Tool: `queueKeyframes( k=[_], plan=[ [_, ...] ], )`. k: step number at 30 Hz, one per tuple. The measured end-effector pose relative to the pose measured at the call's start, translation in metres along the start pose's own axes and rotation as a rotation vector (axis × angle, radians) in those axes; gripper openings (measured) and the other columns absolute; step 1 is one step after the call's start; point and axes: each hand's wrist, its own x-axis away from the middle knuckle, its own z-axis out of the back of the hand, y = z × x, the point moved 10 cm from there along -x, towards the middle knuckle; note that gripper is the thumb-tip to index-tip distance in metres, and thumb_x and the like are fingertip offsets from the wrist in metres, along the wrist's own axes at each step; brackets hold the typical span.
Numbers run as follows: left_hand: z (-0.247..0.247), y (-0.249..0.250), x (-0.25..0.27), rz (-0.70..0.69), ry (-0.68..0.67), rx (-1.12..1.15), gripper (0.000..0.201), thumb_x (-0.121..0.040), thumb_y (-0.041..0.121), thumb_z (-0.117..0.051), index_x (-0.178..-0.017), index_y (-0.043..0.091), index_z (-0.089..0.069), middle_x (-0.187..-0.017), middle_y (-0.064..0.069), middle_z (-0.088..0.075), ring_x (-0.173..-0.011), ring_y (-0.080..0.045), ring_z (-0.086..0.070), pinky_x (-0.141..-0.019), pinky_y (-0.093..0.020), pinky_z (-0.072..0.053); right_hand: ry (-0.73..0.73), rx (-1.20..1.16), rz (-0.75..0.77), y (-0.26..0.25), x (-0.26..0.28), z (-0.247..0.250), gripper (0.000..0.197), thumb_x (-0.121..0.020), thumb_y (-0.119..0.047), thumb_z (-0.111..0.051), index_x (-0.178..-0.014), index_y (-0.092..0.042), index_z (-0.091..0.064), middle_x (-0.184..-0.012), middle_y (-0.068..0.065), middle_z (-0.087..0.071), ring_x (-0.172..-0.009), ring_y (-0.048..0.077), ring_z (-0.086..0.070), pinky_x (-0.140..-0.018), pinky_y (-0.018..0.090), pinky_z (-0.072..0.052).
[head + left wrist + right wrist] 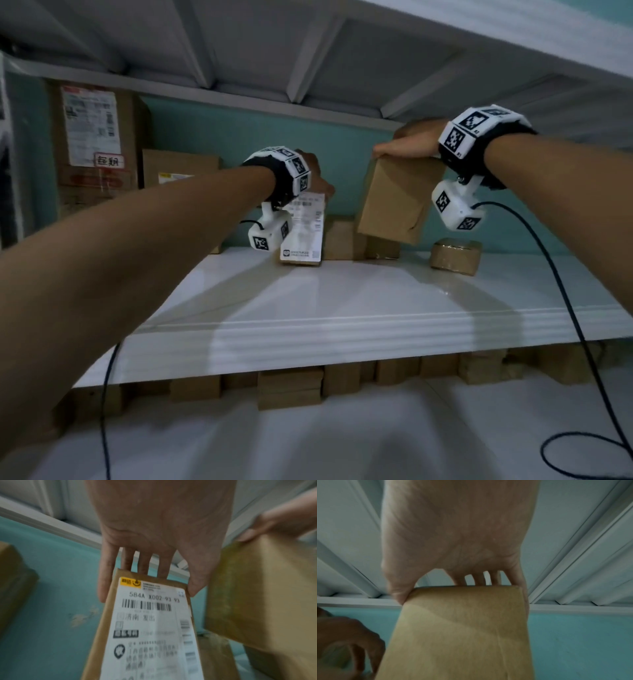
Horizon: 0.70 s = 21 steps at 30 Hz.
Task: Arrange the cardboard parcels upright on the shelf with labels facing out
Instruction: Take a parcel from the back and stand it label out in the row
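Nearest the head camera are the two bare forearms, each with a marker-covered wrist band and a black cable (565,274) trailing down from it, reaching over the white shelf (342,308). The left hand (313,174) grips the top edge of a labelled parcel (303,229) from above, thumb on one side and fingers curled over the far side; the parcel stands upright on the shelf with its white shipping label (150,628) facing out toward the near edge. Just to the right, the right hand (409,142) clamps the top of a plain brown parcel (397,198), thumb at the left corner and fingers over the back; this parcel is held tilted, clear of the shelf, with a bare cardboard face showing. Behind and between the two lie low brown parcels (342,240) against the teal back wall (257,137), and a small taped parcel (455,255) sits on the shelf further right. At far left a large upright box (96,144) shows its label, with a shorter box (180,168) beside it. More cardboard boxes (291,387) line the level beneath the shelf.
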Motion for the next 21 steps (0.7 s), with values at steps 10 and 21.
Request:
queueKeyframes(
  k=[10,21],
  plan=[
    [0.017,0.002,0.015,-0.025,0.033,0.132,0.058,-0.062,0.073,-0.052,-0.094,0.026,-0.062,-0.100,0.000,-0.061,-0.074,-0.026,-0.067,-0.071,-0.044,-0.060,0.300,0.013,0.024,-0.024,-0.003,0.041,0.098,-0.075,-0.074,-0.056,-0.148,-0.016,-0.026,-0.157,0.016,-0.013,-0.143,0.046,-0.014,-0.110,0.059,-0.029],
    [0.041,-0.062,0.028,0.107,0.159,0.238,0.096,-0.070,0.047,-0.067,-0.149,0.031,-0.014,-0.148,-0.012,-0.029,-0.116,-0.038,-0.054,-0.092,-0.048,-0.051,0.374,-0.311,0.180,-0.083,0.005,0.054,0.114,-0.068,-0.066,-0.071,-0.153,-0.022,-0.009,-0.157,0.013,-0.016,-0.143,0.043,-0.017,-0.111,0.057,-0.029]
  ],
)
